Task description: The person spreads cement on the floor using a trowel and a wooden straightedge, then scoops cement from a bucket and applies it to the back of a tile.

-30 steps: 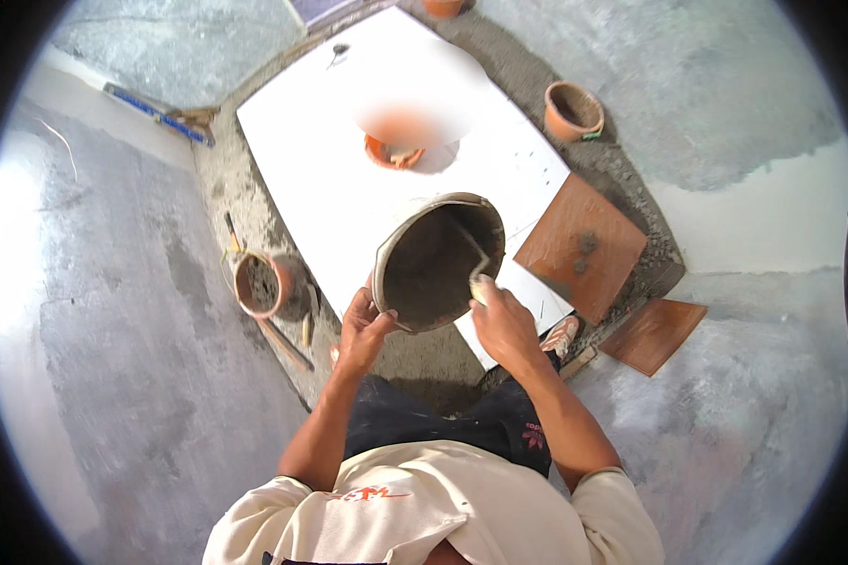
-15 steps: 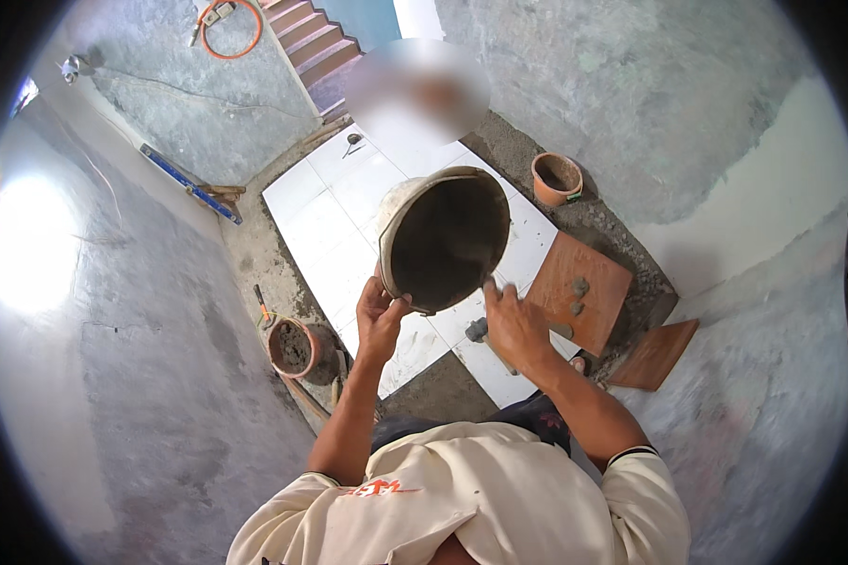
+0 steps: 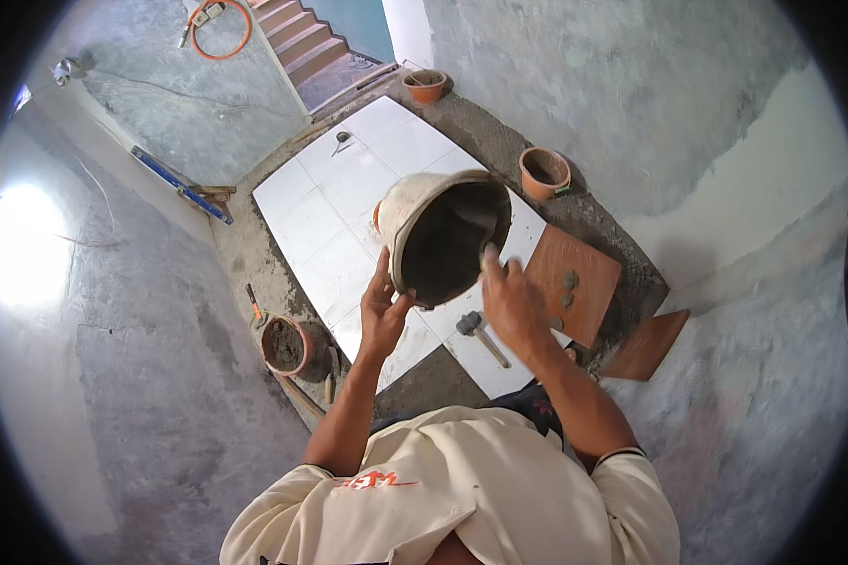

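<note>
A pale bucket [image 3: 411,200], tilted with its dark mouth facing me, is held above the white tiles [image 3: 322,226]. My left hand [image 3: 383,311] grips its lower left rim, thumb at the edge and fingers along the outside. At the right side of the mouth, my right hand [image 3: 515,306] is closed round a trowel whose greyish blade [image 3: 481,226] reaches into the bucket; its handle is mostly hidden in the fist. Below, a mallet [image 3: 469,324] with a dark head and light handle lies on the tiles beside my right hand.
Brown tiles [image 3: 575,278] [image 3: 646,345] lie to the right, one bearing mortar lumps. Orange buckets stand at the left [image 3: 285,346], right [image 3: 545,173] and far edge [image 3: 425,87]. A blue level [image 3: 181,184] leans by the left wall. Stairs [image 3: 297,38] rise at the back.
My right hand has shifted up along the bucket mouth, and the grey blade now shows inside. The mallet is more exposed. The blurred shape at the far edge is gone, uncovering an orange bucket.
</note>
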`<state>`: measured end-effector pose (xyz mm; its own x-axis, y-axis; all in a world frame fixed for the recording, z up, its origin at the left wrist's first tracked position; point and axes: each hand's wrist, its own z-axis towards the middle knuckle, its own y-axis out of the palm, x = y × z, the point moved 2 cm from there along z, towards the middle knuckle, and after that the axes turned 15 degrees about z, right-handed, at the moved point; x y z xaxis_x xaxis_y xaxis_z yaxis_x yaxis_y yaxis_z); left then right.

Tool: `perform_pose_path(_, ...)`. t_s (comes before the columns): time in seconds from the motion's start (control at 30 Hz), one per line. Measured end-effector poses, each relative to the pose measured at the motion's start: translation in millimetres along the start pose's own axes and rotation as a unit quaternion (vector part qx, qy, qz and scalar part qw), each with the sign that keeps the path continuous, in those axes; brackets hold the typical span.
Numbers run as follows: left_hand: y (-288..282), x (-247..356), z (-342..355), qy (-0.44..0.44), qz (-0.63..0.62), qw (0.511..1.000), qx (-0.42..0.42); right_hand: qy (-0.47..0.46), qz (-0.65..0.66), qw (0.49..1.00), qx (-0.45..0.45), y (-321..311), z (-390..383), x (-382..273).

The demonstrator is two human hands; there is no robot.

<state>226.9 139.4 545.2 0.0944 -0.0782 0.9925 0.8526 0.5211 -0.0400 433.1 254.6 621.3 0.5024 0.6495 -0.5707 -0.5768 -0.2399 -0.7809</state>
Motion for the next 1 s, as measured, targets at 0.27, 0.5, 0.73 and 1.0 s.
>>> perform_pose_path(0.27, 8.2, 2.4, 10.0, 0.058, -0.027, 0.998, -0.019, 0.092, 0.063, 0.974, -0.197, 34.1, -30.4, -0.4)
perform_pose_path(0.5, -9.8, -13.6, 9.2, -0.009, 0.0, 0.999, -0.041, 0.055, 0.194, 0.978, -0.048, -27.5, 5.5, 21.3)
perform_pose_path(0.73, 15.1, 25.1, 23.0, 0.115, 0.065, 0.988, -0.084, 0.131, 0.071, 0.963, -0.223, 2.8, -8.4, 6.8)
perform_pose_path(1.0, -8.5, -29.3, 10.3, -0.084, -0.105, 0.986, -0.095, 0.307, 0.77, 0.514, -0.22, 1.0, -19.4, 37.8)
